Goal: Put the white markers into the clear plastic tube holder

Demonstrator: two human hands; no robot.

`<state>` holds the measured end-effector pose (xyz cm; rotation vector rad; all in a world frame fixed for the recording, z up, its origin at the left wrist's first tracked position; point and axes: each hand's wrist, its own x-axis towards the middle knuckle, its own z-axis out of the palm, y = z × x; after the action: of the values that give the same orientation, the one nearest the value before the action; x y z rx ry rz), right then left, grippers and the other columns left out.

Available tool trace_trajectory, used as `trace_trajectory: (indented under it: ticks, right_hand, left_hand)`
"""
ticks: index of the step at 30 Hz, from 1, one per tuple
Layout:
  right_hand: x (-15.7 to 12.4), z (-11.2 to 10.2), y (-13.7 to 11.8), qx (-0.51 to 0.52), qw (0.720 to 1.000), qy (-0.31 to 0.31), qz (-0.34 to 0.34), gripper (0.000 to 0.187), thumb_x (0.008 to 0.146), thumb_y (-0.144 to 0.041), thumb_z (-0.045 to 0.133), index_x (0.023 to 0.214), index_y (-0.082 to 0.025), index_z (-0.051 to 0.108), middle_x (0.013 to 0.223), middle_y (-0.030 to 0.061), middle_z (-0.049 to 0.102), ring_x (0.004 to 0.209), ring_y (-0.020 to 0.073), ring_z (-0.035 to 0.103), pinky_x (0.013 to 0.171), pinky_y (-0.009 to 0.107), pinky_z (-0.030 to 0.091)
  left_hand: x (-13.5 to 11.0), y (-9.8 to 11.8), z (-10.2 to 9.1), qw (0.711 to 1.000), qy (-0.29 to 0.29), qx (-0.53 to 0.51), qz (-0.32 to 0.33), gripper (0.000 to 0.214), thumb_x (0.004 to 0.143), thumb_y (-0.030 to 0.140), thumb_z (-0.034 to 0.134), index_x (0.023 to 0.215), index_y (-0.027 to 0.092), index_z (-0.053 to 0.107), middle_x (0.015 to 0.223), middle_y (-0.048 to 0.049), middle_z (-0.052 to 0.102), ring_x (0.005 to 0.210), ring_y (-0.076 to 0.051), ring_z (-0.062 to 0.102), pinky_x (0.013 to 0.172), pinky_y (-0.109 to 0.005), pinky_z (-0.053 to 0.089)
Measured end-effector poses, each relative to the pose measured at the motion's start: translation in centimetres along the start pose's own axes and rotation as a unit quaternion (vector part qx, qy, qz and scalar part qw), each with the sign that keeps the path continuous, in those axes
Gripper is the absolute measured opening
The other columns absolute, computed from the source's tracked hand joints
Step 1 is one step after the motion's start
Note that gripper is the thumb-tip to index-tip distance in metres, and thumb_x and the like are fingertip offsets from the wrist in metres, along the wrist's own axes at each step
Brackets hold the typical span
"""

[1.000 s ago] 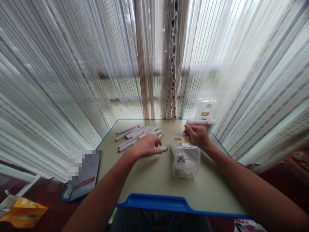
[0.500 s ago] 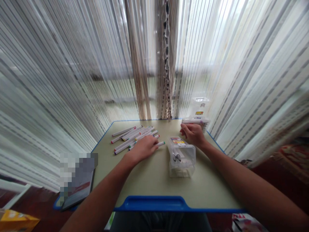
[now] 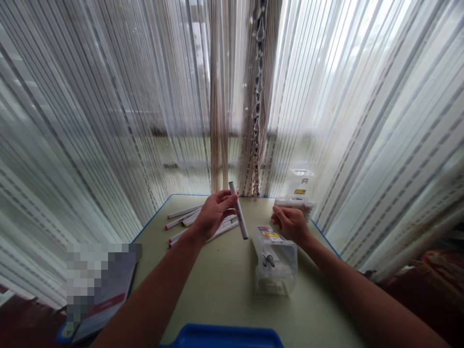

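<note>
Our left hand (image 3: 213, 212) is lifted off the counter (image 3: 224, 285) with its fingers (image 3: 226, 202) clamped on a marker (image 3: 238, 210), thumb and fingertips pinching the upper half of the barrel. The marker is in the air, clear of everything below. Its long axis runs steeply, close to upright, with the top cap leaning slightly away to the left and the green-tipped end pointing down and to the right.

That lower end points toward the box (image 3: 276, 263), a clear plastic one lying lengthwise on the counter, just right of the marker and nearer to us. The left hand is the nearer one to the marker. Our right hand (image 3: 292, 223) rests on the counter at the far end of the box, fingers curled; we cannot tell whether they close on anything or touch the box.

Behind the left hand, the loose markers (image 3: 183, 223) lie in a fan on the counter. A second clear case (image 3: 295, 200) sits beyond the right hand, against the curtain (image 3: 108, 121).

The box lid carries a label (image 3: 268, 232) in yellow, red and blue, and the case shows a small yellow one. The writing on both is too small to read.
</note>
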<state>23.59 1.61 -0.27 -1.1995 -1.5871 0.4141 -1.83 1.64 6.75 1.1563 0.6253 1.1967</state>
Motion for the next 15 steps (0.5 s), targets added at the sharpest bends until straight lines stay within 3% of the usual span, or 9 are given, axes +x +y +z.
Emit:
trace_trajectory:
  ticks: [9, 15]
  right_hand:
    - [0.0, 0.0, 0.2, 0.009, 1.0, -0.004, 0.013, 0.056, 0.089, -0.059, 0.053, 0.058, -0.016, 0.068, 0.047, 0.0046, 0.062, 0.035, 0.0131, 0.052, 0.038, 0.025, 0.039]
    - [0.1, -0.1, 0.1, 0.031, 0.999, -0.001, 0.013, 0.054, 0.087, -0.06, 0.056, 0.058, -0.016, 0.069, 0.047, 0.0043, 0.062, 0.035, 0.0127, 0.051, 0.036, 0.025, 0.038]
  left_hand:
    - [-0.5, 0.1, -0.8, 0.994, 0.034, -0.103, -0.013, 0.033, 0.064, 0.028, 0.087, 0.083, 0.013, 0.065, 0.07, 0.004, 0.059, 0.06, -0.006, 0.057, 0.056, -0.019, 0.05]
    - [-0.8, -0.5, -1.3, 0.995, 0.025, -0.098, -0.015, 0.034, 0.07, 0.032, 0.084, 0.09, 0.014, 0.064, 0.073, 0.004, 0.057, 0.058, -0.009, 0.063, 0.057, -0.022, 0.055]
